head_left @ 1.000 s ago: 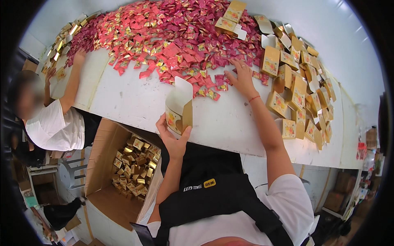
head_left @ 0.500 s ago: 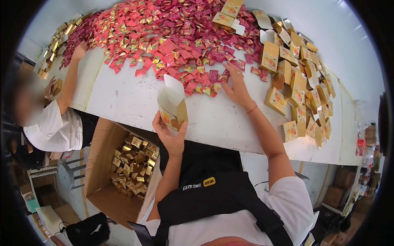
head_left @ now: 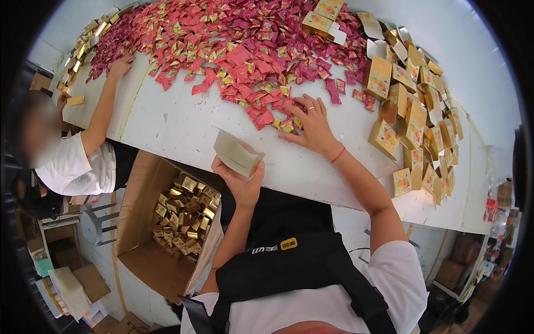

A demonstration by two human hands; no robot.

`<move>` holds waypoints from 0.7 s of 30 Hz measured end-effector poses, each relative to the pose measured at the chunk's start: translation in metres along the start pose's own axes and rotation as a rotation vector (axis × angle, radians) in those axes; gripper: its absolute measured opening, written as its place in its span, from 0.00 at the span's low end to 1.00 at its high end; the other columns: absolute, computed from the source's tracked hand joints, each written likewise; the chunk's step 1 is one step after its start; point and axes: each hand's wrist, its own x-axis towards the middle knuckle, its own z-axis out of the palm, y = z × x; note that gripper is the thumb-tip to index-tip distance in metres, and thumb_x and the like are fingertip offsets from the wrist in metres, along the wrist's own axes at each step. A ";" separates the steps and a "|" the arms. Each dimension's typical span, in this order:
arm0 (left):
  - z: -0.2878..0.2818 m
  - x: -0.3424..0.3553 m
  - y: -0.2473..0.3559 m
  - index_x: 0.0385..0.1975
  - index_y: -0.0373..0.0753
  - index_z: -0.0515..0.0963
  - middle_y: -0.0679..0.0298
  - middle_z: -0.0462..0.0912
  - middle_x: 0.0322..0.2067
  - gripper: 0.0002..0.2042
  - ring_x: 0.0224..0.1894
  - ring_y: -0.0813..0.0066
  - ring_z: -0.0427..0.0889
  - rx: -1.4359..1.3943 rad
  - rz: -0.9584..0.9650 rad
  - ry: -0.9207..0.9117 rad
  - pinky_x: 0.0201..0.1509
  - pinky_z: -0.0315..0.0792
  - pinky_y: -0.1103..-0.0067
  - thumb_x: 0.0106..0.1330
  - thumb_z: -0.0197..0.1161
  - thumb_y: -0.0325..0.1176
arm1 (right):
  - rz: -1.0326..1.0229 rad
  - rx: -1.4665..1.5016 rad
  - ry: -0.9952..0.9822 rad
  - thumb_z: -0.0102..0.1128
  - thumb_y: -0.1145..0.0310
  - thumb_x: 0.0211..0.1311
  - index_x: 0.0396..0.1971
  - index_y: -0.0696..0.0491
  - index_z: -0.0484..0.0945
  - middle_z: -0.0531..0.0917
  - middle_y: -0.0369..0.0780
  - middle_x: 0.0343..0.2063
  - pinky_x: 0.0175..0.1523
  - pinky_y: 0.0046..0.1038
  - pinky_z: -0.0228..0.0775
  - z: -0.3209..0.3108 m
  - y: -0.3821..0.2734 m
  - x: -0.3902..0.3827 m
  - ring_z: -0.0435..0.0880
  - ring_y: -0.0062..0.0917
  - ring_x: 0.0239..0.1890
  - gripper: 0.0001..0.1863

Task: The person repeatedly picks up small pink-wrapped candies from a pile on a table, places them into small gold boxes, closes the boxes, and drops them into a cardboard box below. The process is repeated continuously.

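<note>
In my left hand is a small open carton, its pale inside and raised flap facing up. The fingers wrap its lower part just above the table's near edge. My right hand reaches to the near fringe of a heap of small pink and red sachets. Its thumb and fingers are apart, with the fingertips at a few sachets. Whether any sachet lies under the fingers is hidden.
Gold flowered cartons pile up on the right, and more stand on the heap. A large cardboard box of small gold boxes sits below the table. At left, a co-worker's hand reaches toward the sachets.
My right hand has moved left and nearer, down to the heap's fringe. The carton in my left hand has tipped so its inside shows more. The whole view has shifted slightly.
</note>
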 end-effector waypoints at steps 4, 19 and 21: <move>0.010 0.008 0.012 0.65 0.35 0.51 0.55 0.61 0.54 0.44 0.59 0.61 0.64 0.081 -0.014 -0.099 0.65 0.61 0.67 0.48 0.71 0.23 | -0.007 0.019 0.037 0.71 0.59 0.51 0.51 0.47 0.75 0.73 0.43 0.51 0.65 0.48 0.57 0.004 0.013 -0.013 0.67 0.44 0.60 0.26; 0.008 0.018 0.013 0.56 0.35 0.62 0.51 0.68 0.53 0.40 0.54 0.53 0.67 0.626 0.191 -0.221 0.59 0.64 0.65 0.39 0.75 0.27 | 0.330 0.652 0.458 0.65 0.77 0.53 0.35 0.56 0.78 0.74 0.36 0.28 0.32 0.24 0.67 -0.028 -0.013 -0.006 0.73 0.19 0.24 0.09; 0.020 0.014 0.020 0.56 0.36 0.62 0.52 0.69 0.53 0.40 0.54 0.52 0.68 0.712 0.219 -0.230 0.59 0.63 0.64 0.38 0.75 0.28 | 0.309 0.893 0.615 0.64 0.78 0.56 0.40 0.56 0.80 0.73 0.35 0.27 0.31 0.22 0.66 -0.069 -0.069 0.014 0.72 0.16 0.26 0.11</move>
